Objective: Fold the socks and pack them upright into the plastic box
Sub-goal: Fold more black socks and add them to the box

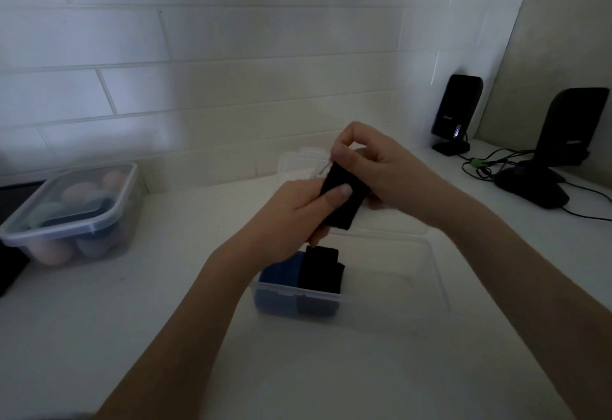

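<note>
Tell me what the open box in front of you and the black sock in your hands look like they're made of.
Open box: looks like clear, slightly frosted plastic, since the blue sock and black sock inside show through its wall.
Held black sock: seems a soft matte knit fabric; it folds flat with no shine between the left hand and right hand. The fibre cannot be told.

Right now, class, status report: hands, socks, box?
Left hand and right hand gripping folded black sock. Clear plastic box holds blue sock, black socks. Nothing obstructing.
</note>
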A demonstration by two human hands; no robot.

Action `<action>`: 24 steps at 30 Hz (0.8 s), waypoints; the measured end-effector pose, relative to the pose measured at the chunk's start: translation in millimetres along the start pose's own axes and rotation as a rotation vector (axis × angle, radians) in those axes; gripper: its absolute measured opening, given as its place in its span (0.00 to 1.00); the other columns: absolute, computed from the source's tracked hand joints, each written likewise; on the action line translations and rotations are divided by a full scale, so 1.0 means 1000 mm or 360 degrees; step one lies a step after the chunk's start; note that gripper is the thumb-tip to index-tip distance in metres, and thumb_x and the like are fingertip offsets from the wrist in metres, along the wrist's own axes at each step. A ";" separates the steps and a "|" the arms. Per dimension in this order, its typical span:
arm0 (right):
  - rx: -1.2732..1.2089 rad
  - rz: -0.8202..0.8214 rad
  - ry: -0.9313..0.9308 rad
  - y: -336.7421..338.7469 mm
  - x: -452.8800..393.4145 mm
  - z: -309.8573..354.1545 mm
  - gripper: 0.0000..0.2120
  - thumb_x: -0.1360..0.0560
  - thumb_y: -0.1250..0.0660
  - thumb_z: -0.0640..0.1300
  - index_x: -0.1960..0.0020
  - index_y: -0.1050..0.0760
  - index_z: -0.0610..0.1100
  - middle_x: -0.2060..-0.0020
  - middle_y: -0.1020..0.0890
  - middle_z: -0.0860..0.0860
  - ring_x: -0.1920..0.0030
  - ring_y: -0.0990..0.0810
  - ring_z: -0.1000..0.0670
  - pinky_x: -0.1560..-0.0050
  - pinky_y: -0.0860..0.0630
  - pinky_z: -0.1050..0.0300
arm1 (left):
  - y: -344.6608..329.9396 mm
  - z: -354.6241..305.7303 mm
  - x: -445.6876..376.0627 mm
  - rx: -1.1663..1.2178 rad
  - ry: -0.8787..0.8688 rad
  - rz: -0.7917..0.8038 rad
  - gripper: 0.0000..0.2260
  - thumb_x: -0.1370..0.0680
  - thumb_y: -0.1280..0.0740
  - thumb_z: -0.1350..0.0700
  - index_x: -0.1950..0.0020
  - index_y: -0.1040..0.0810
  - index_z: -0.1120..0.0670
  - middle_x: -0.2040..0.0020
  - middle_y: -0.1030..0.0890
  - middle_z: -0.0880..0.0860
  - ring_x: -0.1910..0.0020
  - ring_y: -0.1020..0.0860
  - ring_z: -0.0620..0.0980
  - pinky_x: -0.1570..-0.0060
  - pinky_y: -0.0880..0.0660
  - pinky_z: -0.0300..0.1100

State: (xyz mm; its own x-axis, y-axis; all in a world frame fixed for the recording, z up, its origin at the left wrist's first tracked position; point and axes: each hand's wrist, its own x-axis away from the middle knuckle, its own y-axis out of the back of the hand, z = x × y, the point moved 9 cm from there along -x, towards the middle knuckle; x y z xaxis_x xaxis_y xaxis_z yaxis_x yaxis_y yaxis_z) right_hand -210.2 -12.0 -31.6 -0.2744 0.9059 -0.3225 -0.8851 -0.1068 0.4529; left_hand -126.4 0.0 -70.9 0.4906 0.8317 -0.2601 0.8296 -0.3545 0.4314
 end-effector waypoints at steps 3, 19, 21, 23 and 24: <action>-0.0134 0.0222 -0.0176 0.011 0.009 -0.002 0.11 0.28 0.35 0.47 0.53 0.30 0.40 0.68 0.27 0.43 0.77 0.33 0.53 0.80 0.38 0.62 | 0.015 -0.004 0.001 0.0043 -0.0045 -0.0146 0.27 0.25 0.48 0.40 0.70 0.24 0.59 0.78 0.25 0.50 0.82 0.32 0.42 0.79 0.35 0.31; 0.0609 0.0478 -0.0590 -0.025 0.055 -0.037 0.09 0.32 0.27 0.34 0.54 0.24 0.42 0.58 0.20 0.44 0.59 0.17 0.44 0.64 0.17 0.51 | 0.016 0.009 -0.005 -0.0749 -0.0098 -0.0196 0.25 0.23 0.44 0.40 0.69 0.22 0.54 0.74 0.22 0.50 0.78 0.28 0.42 0.68 0.30 0.38; 0.0913 0.0341 -0.0484 -0.024 0.058 -0.034 0.11 0.34 0.25 0.38 0.57 0.25 0.44 0.58 0.19 0.47 0.59 0.19 0.47 0.59 0.18 0.50 | 0.013 0.007 -0.005 -0.0820 -0.0114 -0.0170 0.23 0.22 0.43 0.41 0.69 0.22 0.53 0.74 0.23 0.49 0.76 0.27 0.43 0.67 0.30 0.38; 0.1263 0.0234 -0.0408 -0.026 0.060 -0.031 0.11 0.33 0.25 0.45 0.57 0.27 0.48 0.55 0.19 0.52 0.55 0.21 0.49 0.56 0.23 0.52 | 0.013 0.007 -0.006 -0.0861 -0.0128 -0.0169 0.21 0.22 0.42 0.44 0.69 0.22 0.53 0.74 0.23 0.48 0.75 0.26 0.45 0.67 0.28 0.41; 0.1396 0.0170 -0.0363 -0.026 0.061 -0.027 0.11 0.32 0.27 0.48 0.55 0.29 0.50 0.53 0.20 0.52 0.52 0.22 0.49 0.56 0.26 0.55 | 0.014 0.008 -0.006 -0.0860 -0.0132 -0.0180 0.20 0.22 0.41 0.45 0.69 0.22 0.53 0.74 0.23 0.48 0.74 0.25 0.46 0.66 0.26 0.43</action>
State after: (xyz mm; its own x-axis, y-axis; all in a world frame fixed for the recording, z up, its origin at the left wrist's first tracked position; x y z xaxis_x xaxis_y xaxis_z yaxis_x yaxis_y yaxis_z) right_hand -213.9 34.5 -85.7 -0.1753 0.9781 -0.1126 -0.2306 0.0704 0.9705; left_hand -115.4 -13.2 -70.0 0.4442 0.8075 -0.3882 0.6342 0.0226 0.7728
